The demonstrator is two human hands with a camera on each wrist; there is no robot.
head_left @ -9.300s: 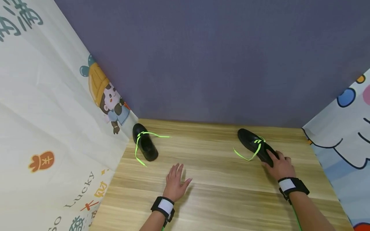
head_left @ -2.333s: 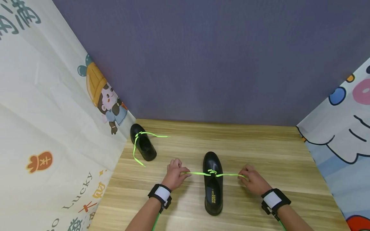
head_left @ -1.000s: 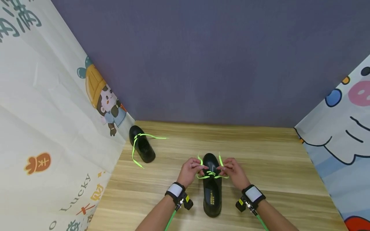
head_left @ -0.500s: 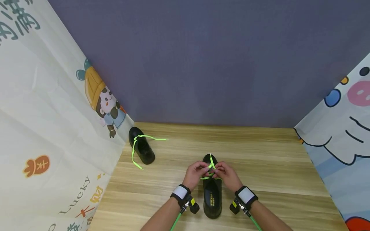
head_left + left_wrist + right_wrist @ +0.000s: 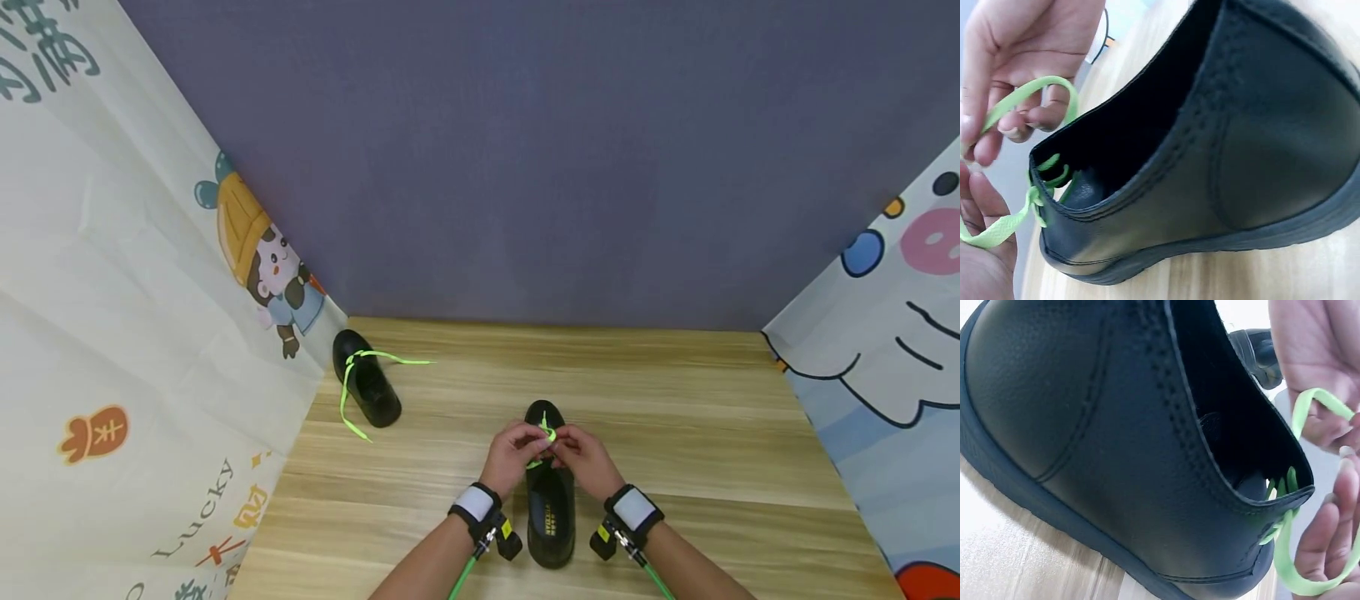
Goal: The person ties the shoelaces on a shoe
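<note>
A black lace-up shoe stands on the wooden surface before me, toe pointing away. My left hand and right hand meet over its front, each pinching one end of the neon green shoelace. In the left wrist view, the lace curves in a loop by the right hand, and its other strand crosses the left fingers. The right wrist view has the lace running from the shoe's eyelets under the right fingers. The fingertips are close together, partly hiding where the strands cross.
A second black shoe lies angled at the back left, its green lace ends loose. The wooden surface ends at a dark blue-grey backdrop. Printed white cloths stand left and right.
The right hand let go of the shoe at the right; it now stands in the middle. The hands took its lace ends, pulled them apart sideways, then brought them together, crossing them over the toe.
</note>
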